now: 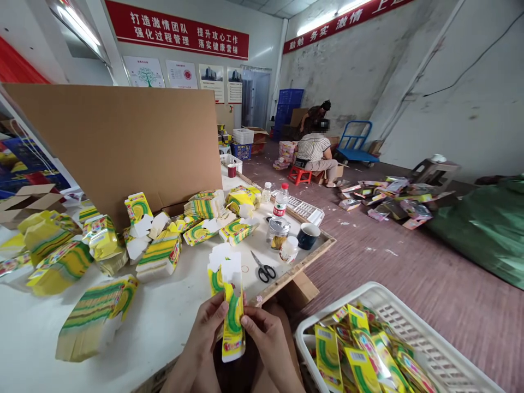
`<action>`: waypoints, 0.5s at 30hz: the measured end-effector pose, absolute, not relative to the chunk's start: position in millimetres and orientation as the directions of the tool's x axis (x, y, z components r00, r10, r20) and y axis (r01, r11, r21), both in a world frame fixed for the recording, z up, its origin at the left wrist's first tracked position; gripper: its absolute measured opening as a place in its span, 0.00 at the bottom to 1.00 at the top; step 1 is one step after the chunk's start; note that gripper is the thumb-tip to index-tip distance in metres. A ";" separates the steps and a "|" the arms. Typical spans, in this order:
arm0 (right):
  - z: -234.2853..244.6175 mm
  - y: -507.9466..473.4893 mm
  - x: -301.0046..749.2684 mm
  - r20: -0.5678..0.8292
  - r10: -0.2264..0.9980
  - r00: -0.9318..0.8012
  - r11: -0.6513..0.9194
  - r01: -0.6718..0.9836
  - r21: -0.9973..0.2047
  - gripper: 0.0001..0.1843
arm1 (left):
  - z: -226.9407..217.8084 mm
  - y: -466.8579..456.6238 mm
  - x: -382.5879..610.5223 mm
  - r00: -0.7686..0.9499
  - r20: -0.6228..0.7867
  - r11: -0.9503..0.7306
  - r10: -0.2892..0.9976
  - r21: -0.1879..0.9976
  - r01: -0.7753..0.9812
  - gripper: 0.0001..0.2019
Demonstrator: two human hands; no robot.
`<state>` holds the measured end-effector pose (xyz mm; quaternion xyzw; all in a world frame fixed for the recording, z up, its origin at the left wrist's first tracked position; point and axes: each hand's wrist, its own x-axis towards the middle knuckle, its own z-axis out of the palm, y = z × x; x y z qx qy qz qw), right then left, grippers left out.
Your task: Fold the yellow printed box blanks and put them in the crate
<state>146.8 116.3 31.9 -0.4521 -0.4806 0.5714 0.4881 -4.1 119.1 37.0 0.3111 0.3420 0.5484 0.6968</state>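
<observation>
A flattened yellow and green carton (pixel 233 327) is held upright between both hands over the table's front edge. My left hand (pixel 210 316) pinches its left side between thumb and fingers. At its right edge, my right hand (pixel 262 327) grips with thumb and fingertips. A second carton (pixel 215 275) with white flaps shows just behind the held one; whether it is held too I cannot tell. Nearest to the hands lie black-handled scissors (pixel 265 271) and a stack of flat cartons (pixel 96 316) on the white table (pixel 164 327).
A white basket (pixel 301 327) of folded cartons stands at the lower right. More carton bundles (pixel 161 254), a jar (pixel 279 233), a red-capped bottle (pixel 281 202) and a dark mug (pixel 308 236) occupy the table. Behind stands a large cardboard sheet (pixel 123 147). Two people work farther back.
</observation>
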 end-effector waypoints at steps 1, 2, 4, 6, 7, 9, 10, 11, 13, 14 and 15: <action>34.3 114.4 147.7 -0.050 0.992 -0.118 -0.063 -0.109 -0.992 0.24 | 34.4 118.8 -3.6 0.154 -0.138 0.201 0.978 0.812 -0.548 0.20; 36.2 112.5 148.4 -0.048 0.992 -0.115 -0.058 -0.087 -0.995 0.25 | 31.5 118.4 -3.3 0.144 -0.139 0.196 0.980 0.818 -0.541 0.21; 37.8 109.1 149.6 -0.031 0.995 -0.093 -0.034 -0.024 -0.999 0.26 | 25.4 117.3 -3.0 0.131 -0.143 0.191 0.981 0.834 -0.518 0.22; 36.4 106.3 151.3 -0.015 0.998 -0.060 -0.013 0.035 -0.999 0.27 | 20.2 116.1 -2.7 0.126 -0.146 0.190 0.981 0.855 -0.484 0.23; 34.9 105.2 152.3 -0.013 0.999 -0.047 -0.011 0.054 -0.998 0.28 | 18.5 115.5 -2.4 0.125 -0.145 0.187 0.981 0.865 -0.465 0.24; 31.6 103.6 154.6 -0.013 0.999 -0.035 -0.010 0.077 -0.997 0.28 | 17.3 114.1 -1.6 0.119 -0.137 0.176 0.983 0.885 -0.432 0.26; 30.2 103.0 155.7 -0.010 0.999 -0.031 -0.007 0.090 -0.996 0.28 | 17.6 113.4 -1.1 0.115 -0.130 0.166 0.985 0.893 -0.419 0.26; 29.3 102.5 156.6 0.000 1.000 -0.028 0.003 0.110 -0.994 0.27 | 18.4 112.8 -0.6 0.109 -0.121 0.155 0.987 0.900 -0.407 0.25; 28.6 101.7 157.6 0.039 0.999 -0.024 0.042 0.171 -0.984 0.25 | 20.1 111.7 0.1 0.093 -0.104 0.132 0.990 0.912 -0.388 0.24; 28.7 101.2 157.6 0.059 0.998 -0.031 0.064 0.204 -0.977 0.24 | 20.6 111.4 0.3 0.083 -0.099 0.123 0.992 0.917 -0.380 0.24; 28.9 100.5 157.3 0.076 0.996 -0.043 0.084 0.234 -0.969 0.23 | 20.8 111.1 0.2 0.072 -0.097 0.117 0.993 0.921 -0.371 0.23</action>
